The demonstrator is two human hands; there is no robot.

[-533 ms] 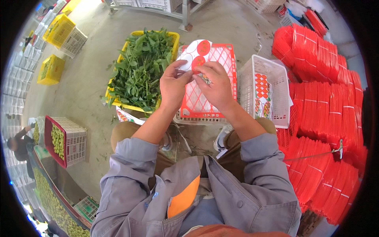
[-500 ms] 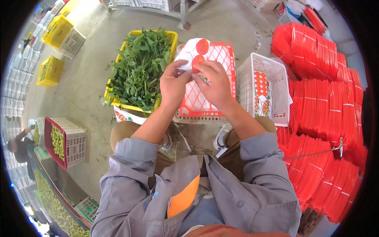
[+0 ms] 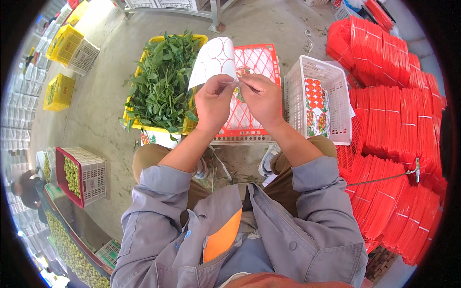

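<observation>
My left hand [image 3: 214, 103] is closed on a white sticker sheet [image 3: 214, 58], which curls up and away beyond the fingers. Thin red circle outlines mark the side facing me. My right hand [image 3: 261, 100] meets it fingertip to fingertip at the sheet's near right corner. Its thumb and finger are pinched together, and what is between them is hidden. Just past those fingertips a round, fruit-patterned label [image 3: 244, 70] shows in part. Both hands are above a red plastic lattice lid [image 3: 264, 126] that lies on a pale crate.
A yellow crate [image 3: 136, 103] heaped with leafy green stems [image 3: 165, 84] stands at the left. To the right, a white crate [image 3: 339, 77] holds printed label sheets [image 3: 316, 96]. Bundled red mesh stacks [image 3: 394, 120] line the right side. A crate of green fruit [image 3: 72, 175] is far left.
The sticker sheet has swung left and curled over, so its red round stickers no longer show and outlined circles face me. Both hands stay close together with fingertips meeting.
</observation>
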